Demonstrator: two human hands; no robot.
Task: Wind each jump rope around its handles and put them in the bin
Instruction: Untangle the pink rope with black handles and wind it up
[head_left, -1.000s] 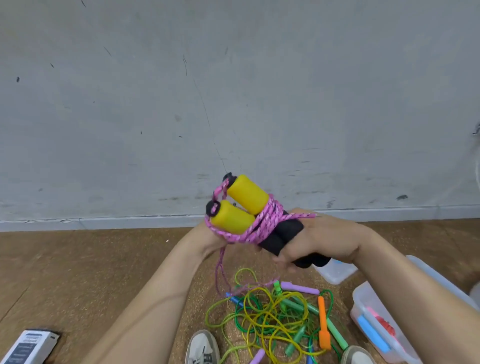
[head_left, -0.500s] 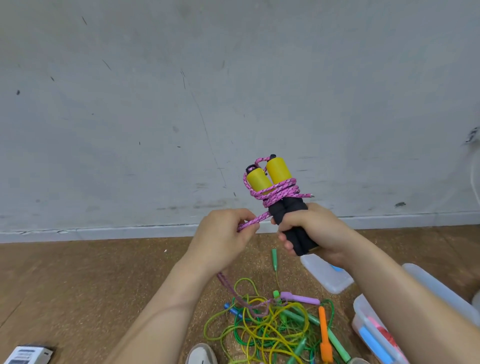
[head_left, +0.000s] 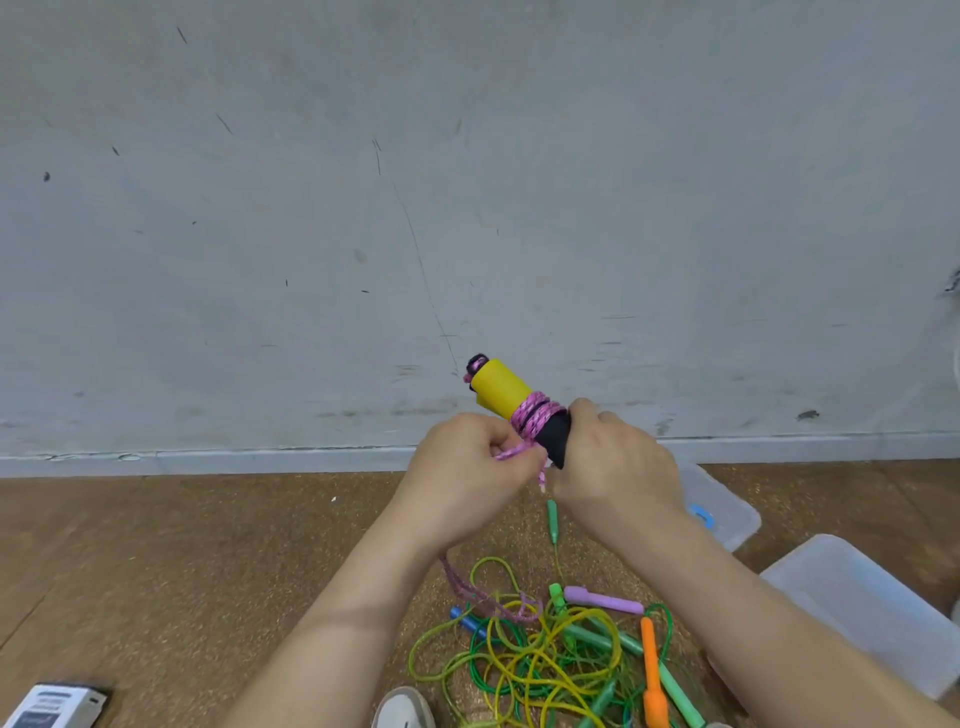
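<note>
Over the floor's near edge, right hand grips the handles, now tilted leftward; left hand pinches pink rope. Tangled ropes lie below.

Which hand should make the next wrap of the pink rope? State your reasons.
Left. The left hand pinches the loose pink rope just below the coils, while the right hand grips the handles and likely must hold them steady.
</note>
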